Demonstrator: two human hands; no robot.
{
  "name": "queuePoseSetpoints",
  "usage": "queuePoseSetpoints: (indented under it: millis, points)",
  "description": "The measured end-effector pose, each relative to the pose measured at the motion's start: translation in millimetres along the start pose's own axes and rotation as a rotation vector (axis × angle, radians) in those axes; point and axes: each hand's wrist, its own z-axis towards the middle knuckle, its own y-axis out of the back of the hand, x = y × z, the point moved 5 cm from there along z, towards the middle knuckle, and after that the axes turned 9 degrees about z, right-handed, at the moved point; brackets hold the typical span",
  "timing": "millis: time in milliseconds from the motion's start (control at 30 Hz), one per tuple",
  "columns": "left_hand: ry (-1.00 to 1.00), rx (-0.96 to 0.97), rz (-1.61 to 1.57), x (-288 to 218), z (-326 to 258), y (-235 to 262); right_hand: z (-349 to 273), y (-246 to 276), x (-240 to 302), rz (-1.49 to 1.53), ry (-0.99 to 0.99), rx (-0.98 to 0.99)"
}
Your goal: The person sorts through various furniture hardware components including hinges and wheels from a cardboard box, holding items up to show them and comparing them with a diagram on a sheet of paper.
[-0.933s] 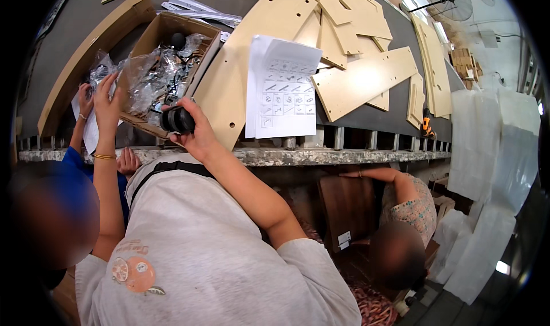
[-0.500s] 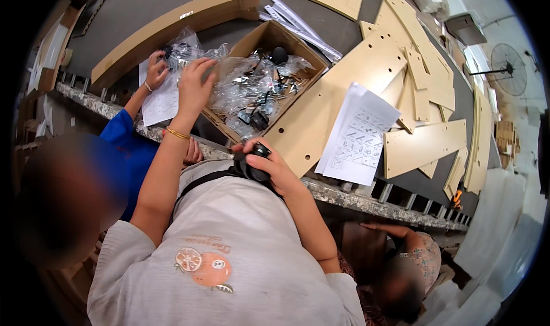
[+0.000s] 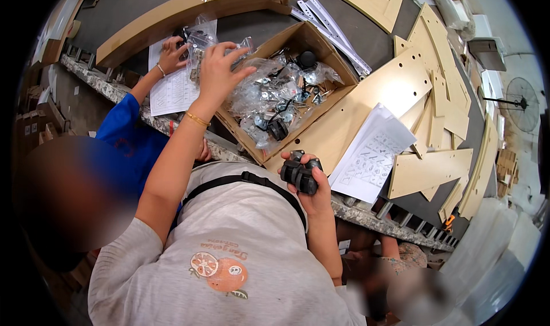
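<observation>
Swung closer since half a second back: cardboard box (image 3: 321,37) now larger at upper centre, black caster (image 3: 301,174) drawn down toward the chest. Right hand (image 3: 312,183) clamped round that caster at frame centre, fingers curled tight, wheels tucked against the palm, seemingly kept safe off the cluttered bench. Left hand (image 3: 220,68) spread wide, fingers splayed over clear plastic bags (image 3: 258,88) of metal fittings in the box, pressing down as if sorting through them. Gripping nothing firmly as far as visible. Instruction sheets (image 3: 369,154) lying right of centre on a pale wooden panel (image 3: 366,103), handy for reading. Another person's hand (image 3: 172,54) resting on paper at upper left.
</observation>
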Motion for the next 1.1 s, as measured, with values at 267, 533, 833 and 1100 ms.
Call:
queuePoseSetpoints:
  millis: [267,533,833,1100]
  points:
    - [-0.32,0.233,-0.148,-56,-44,6,6,-11,2,-0.02,0.004,0.007]
    - [0.157,0.46,-0.485,-58,-70,-8,6,-10,4,-0.486,0.064,0.078]
    - [0.573,0.817,-1.183,-83,-68,10,7,-58,-2,-1.009,0.254,0.274]
    - [0.374,0.675,-1.054,-74,-74,38,-24,-46,3,-0.563,0.224,0.175]
